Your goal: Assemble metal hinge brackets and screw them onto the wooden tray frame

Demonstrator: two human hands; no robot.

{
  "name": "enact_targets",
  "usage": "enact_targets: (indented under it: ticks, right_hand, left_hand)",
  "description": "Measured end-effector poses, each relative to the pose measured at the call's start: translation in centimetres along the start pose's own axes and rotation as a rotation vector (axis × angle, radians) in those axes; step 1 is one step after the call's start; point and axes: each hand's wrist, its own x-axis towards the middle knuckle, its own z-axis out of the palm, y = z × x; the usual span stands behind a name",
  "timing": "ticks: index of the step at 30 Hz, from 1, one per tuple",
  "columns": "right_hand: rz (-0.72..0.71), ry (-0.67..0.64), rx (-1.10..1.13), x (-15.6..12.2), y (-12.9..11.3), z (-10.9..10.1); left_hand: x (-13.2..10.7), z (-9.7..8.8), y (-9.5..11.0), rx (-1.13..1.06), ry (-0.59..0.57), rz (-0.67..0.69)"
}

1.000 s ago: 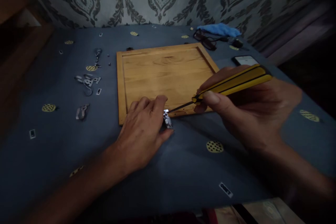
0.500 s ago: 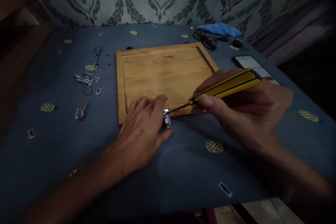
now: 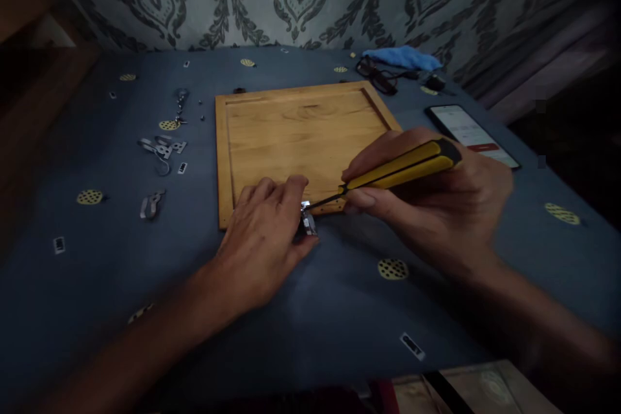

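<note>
Metal hinge (image 3: 309,225) lies at the near edge of the wooden board (image 3: 301,136), probably light, stiff and slippery, best held by its sides; left hand (image 3: 264,233) clasps it; right hand (image 3: 436,210) grips the yellow screwdriver (image 3: 398,168).

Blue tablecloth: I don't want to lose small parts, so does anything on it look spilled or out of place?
Nothing looks spilled. Two tiny bits look slightly stray, lying loose between the cluster of small metal pieces and the wooden panel.
</note>
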Motion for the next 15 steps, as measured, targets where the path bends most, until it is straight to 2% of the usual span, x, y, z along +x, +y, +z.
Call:
enact_targets:
  ticks: [8, 12, 15]
  right_hand:
    - [0.195, -0.066, 0.139, 0.42, -0.75, 0.49]
    - [0.22, -0.138, 0.184, 0.63, -0.51, 0.01]
    - [0.217, -0.116, 0.178, 0.6, -0.26, -0.04]
  left_hand:
    - [0.11, -0.61, 0.38, 0.007, -0.033, -0.013]
    - [0.1, -0.68, 0.39, 0.006, -0.043, -0.022]
    - [0.12, -0.59, 0.33, 0.001, -0.036, -0.019]
